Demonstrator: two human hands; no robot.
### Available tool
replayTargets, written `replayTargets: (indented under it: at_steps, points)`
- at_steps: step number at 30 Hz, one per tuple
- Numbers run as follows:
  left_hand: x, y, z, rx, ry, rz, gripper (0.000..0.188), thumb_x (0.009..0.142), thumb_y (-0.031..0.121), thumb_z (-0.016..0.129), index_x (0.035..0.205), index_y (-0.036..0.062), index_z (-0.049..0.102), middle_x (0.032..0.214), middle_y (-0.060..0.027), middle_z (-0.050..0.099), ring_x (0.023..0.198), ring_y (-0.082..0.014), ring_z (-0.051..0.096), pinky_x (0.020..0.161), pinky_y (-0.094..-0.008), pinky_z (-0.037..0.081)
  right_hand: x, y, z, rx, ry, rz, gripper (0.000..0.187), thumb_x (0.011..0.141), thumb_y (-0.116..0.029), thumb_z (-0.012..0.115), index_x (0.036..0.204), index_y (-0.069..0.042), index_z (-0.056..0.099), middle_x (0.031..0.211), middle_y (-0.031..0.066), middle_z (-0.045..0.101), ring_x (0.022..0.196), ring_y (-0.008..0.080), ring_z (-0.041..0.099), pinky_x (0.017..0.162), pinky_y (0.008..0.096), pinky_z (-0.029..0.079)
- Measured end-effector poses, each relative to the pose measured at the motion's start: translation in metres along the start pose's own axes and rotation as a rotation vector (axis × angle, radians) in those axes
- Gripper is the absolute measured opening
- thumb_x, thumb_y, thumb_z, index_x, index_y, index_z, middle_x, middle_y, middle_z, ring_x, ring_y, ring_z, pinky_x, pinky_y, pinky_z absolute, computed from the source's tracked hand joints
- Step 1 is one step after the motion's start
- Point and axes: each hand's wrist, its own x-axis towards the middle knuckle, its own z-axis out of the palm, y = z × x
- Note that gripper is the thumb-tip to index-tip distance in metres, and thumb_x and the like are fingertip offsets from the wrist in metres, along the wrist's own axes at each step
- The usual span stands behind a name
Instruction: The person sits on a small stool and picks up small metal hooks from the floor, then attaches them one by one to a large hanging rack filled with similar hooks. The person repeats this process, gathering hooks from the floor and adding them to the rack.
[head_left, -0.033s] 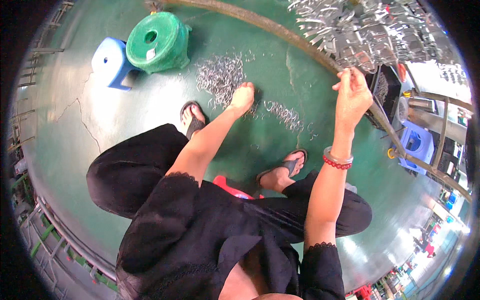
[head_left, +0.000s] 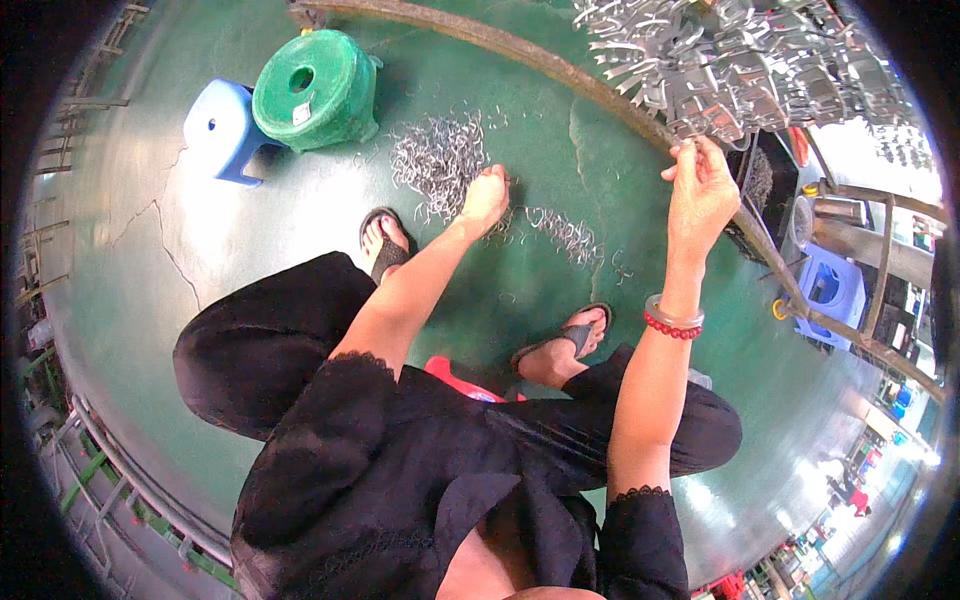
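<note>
Left hand (head_left: 485, 200) curls beside two metal-hook heaps (head_left: 437, 162) on the floor (head_left: 545, 140); right hand (head_left: 703, 195), fingers bent, meets hanging metal parts (head_left: 740, 75) far right, one rail (head_left: 515, 42) behind it. Either's grip, I cannot tell. Green stool (head_left: 335, 75), blue stool (head_left: 225, 105) far left; one purple stool (head_left: 850, 295) right.

Blk top (head_left: 370, 480) w/ lacy cuffs (head_left: 641, 493), red bead bracelet (head_left: 672, 329)
</note>
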Motion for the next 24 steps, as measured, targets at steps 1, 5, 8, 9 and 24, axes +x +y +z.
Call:
replayTargets:
  at_steps: [1,5,8,9,24]
  points:
    - [0.002,0.009,-0.003,-0.089,0.1,0.121,0.014,0.08,0.008,0.054,0.092,0.0004,0.057,0.085,-0.0186,0.062,0.077,-0.0325,0.062,0.069,-0.0411,0.051,0.003,-0.002,-0.001,0.03,-0.007,0.036,0.021,0.083,-0.013,0.06,0.096,0.004,0.062,0.067,0.0071,0.061,0.055,0.0099,0.057,0.053,0.0234,0.046]
    - [-0.003,0.104,-0.054,-0.732,-0.125,0.027,0.021,0.087,0.016,0.057,0.102,0.0011,0.06,0.079,-0.0088,0.065,0.055,-0.0123,0.061,0.056,-0.0271,0.05,0.007,0.005,-0.01,-0.009,-0.059,0.071,0.021,0.083,-0.011,0.06,0.097,0.005,0.062,0.072,0.0074,0.062,0.056,0.0089,0.055,0.051,0.0224,0.044]
    - [0.0,0.154,-0.079,-1.13,-0.221,0.147,0.021,0.087,0.012,0.056,0.101,-0.003,0.06,0.075,-0.0058,0.061,0.06,-0.0106,0.058,0.058,-0.0246,0.05,0.0,-0.011,-0.011,0.268,-0.183,0.234,0.017,0.084,-0.008,0.059,0.095,0.004,0.063,0.074,0.007,0.063,0.054,0.0077,0.053,0.045,0.0201,0.042]
    - [-0.002,0.176,-0.091,-1.282,-0.26,0.137,0.021,0.087,0.012,0.056,0.101,-0.0037,0.059,0.075,-0.0053,0.06,0.062,-0.0107,0.058,0.058,-0.0243,0.05,-0.001,-0.009,-0.014,0.305,-0.194,0.279,0.015,0.084,-0.006,0.058,0.093,0.004,0.063,0.075,0.0078,0.064,0.054,0.007,0.053,0.042,0.0182,0.04]
    - [-0.001,0.143,-0.115,-0.635,0.041,0.233,0.022,0.084,0.021,0.057,0.091,0.0003,0.064,0.069,-0.0092,0.065,0.064,-0.0153,0.065,0.062,-0.0304,0.051,-0.014,-0.012,-0.036,0.098,-0.299,0.134,0.013,0.082,-0.012,0.058,0.082,0.0,0.065,0.066,0.0057,0.062,0.047,0.0076,0.052,0.042,0.0206,0.04]
